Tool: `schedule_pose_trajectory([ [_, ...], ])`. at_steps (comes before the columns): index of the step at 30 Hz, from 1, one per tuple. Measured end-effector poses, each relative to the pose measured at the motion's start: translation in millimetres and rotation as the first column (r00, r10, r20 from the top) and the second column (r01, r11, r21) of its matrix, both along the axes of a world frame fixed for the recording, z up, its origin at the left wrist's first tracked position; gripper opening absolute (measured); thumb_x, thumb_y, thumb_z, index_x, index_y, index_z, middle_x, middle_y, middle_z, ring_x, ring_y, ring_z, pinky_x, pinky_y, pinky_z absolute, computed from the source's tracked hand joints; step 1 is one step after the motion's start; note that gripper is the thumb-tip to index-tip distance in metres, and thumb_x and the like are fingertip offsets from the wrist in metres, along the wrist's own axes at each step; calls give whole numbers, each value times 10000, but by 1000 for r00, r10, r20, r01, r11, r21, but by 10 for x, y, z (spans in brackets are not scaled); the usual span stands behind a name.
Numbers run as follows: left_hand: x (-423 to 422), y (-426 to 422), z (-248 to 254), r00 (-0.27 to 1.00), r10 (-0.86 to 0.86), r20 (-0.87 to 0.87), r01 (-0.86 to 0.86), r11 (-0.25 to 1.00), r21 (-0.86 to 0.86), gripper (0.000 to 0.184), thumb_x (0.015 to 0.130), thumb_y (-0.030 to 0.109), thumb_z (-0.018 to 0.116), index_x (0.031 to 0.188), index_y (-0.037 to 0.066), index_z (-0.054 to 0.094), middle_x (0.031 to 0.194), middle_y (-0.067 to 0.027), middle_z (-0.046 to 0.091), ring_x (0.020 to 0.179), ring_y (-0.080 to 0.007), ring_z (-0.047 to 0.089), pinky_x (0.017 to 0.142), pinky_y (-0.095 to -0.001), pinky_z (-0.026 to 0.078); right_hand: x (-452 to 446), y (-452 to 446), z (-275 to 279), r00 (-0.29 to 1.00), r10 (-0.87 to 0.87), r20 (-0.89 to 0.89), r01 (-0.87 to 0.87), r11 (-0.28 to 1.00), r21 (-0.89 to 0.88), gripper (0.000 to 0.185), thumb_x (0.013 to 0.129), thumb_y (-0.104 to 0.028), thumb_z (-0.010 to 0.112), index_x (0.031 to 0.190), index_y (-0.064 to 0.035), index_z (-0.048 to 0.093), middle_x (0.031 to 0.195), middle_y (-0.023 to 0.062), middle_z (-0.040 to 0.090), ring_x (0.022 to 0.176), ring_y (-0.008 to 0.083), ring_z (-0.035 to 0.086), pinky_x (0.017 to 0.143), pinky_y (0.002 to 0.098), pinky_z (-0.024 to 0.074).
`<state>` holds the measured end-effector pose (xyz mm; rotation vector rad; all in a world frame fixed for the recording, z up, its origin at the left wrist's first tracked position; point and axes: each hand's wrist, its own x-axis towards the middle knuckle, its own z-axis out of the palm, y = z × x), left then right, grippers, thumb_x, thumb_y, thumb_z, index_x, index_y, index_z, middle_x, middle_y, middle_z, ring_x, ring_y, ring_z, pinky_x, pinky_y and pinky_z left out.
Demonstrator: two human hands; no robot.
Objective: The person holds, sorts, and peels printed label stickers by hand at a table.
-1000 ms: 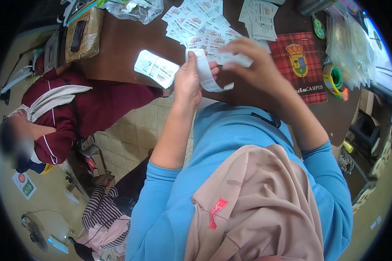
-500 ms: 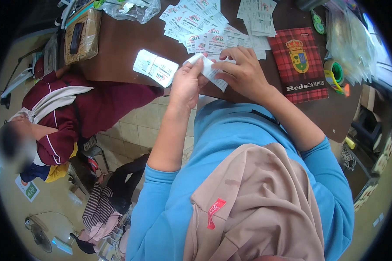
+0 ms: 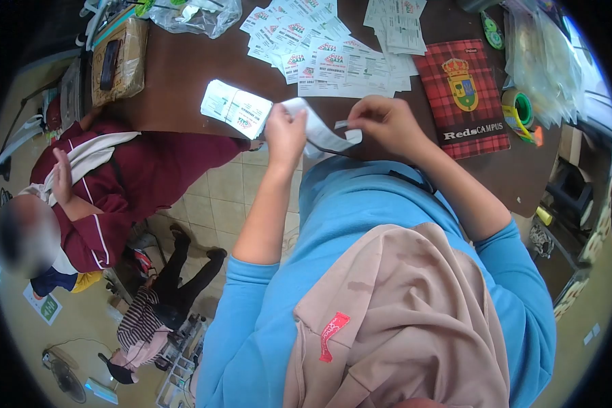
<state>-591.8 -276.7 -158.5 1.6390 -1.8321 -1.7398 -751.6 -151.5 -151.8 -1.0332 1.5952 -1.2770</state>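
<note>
My left hand (image 3: 285, 132) is closed on one end of a curled white paper strip (image 3: 313, 126), just right of a banded stack of printed labels (image 3: 236, 107) at the table's near edge. To its right, my right hand (image 3: 387, 126) pinches a small pale piece at its fingertips, close to the strip's loose curled end; whether that piece is joined to the strip I cannot tell. Beyond both hands, printed label sheets (image 3: 343, 68) lie spread and overlapping on the brown table (image 3: 177, 68).
A red plaid book (image 3: 462, 102) lies right of my right hand, beside a green tape roll (image 3: 520, 107) and plastic bags (image 3: 544, 61). A wrapped parcel (image 3: 119, 64) and a plastic bag (image 3: 197, 17) are at the far left. A person in maroon (image 3: 143, 163) is at the left.
My hands have moved apart, and the strip now hangs curled from my left hand. My right hand has drawn away to the right with a small piece. The person in maroon has raised a hand.
</note>
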Motion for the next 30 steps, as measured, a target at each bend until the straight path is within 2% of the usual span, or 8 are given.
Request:
schedule_pose_trajectory([
  [1, 20, -36, -45, 967, -40, 252, 130, 926, -355, 244, 815, 60, 531, 1012, -52, 441, 823, -188, 592, 717, -293, 594, 660, -375, 472, -67, 14, -97, 976, -103, 193, 80, 989, 128, 57, 703, -59, 639, 755, -40, 629, 671, 23, 595, 636, 113, 541, 596, 255, 436],
  [2, 14, -20, -7, 950, -60, 307, 213, 842, -496, 250, 806, 53, 499, 1007, -21, 370, 756, -217, 575, 711, -403, 576, 686, -448, 455, -154, 17, -206, 975, -174, 137, 152, 976, 157, 98, 720, -80, 651, 796, -20, 641, 692, 19, 618, 629, 62, 526, 583, 227, 428],
  [9, -255, 149, -32, 686, -387, 616, 701, 579, -417, 493, 760, 41, 499, 1232, 95, 365, 717, -206, 578, 676, -379, 589, 594, -463, 468, -386, -216, -628, 952, -287, -102, 304, 916, 260, 285, 689, -101, 673, 956, -43, 594, 672, 74, 620, 617, 134, 575, 600, 262, 442],
  [20, -735, 136, -129, 358, -594, 720, 877, 479, -40, 612, 820, 78, 441, 1362, 244, 213, 853, -151, 623, 801, -283, 626, 683, -381, 509, -408, -463, -688, 922, -148, -358, 283, 888, 361, 398, 694, -120, 645, 1044, -46, 472, 724, 134, 625, 721, 293, 614, 634, 374, 456],
  [24, -737, 173, -241, 427, -585, 689, 852, 517, -89, 580, 802, 74, 418, 1331, 268, 281, 814, -198, 612, 743, -353, 612, 632, -465, 489, -360, -595, -793, 798, -70, -599, 335, 877, 344, 406, 687, -110, 657, 1045, -57, 474, 706, 136, 619, 649, 299, 610, 582, 361, 461],
  [26, -751, 175, -250, 413, -572, 708, 858, 505, -93, 567, 801, 80, 415, 1327, 248, 289, 801, -201, 610, 750, -355, 610, 636, -454, 487, -366, -718, -608, 700, 256, -666, 274, 765, 583, 481, 625, -139, 711, 1039, -58, 481, 794, 139, 600, 759, 305, 599, 642, 387, 456],
  [29, -669, 101, -223, 475, -596, 648, 848, 506, -156, 497, 795, 81, 445, 1275, 201, 395, 814, -205, 611, 750, -344, 612, 658, -425, 486, -485, -639, -564, 461, 209, -863, 241, 906, 349, 527, 556, -169, 754, 1002, -62, 494, 890, 125, 546, 878, 285, 551, 720, 411, 425],
  [30, -586, 92, -234, 473, -593, 651, 850, 503, -159, 497, 795, 81, 445, 1275, 201, 395, 814, -205, 611, 750, -344, 612, 658, -425, 486, -538, -650, -569, 494, 292, -819, 207, 875, 437, 539, 510, -188, 779, 958, -79, 501, 961, 93, 490, 962, 262, 485, 770, 419, 390],
])
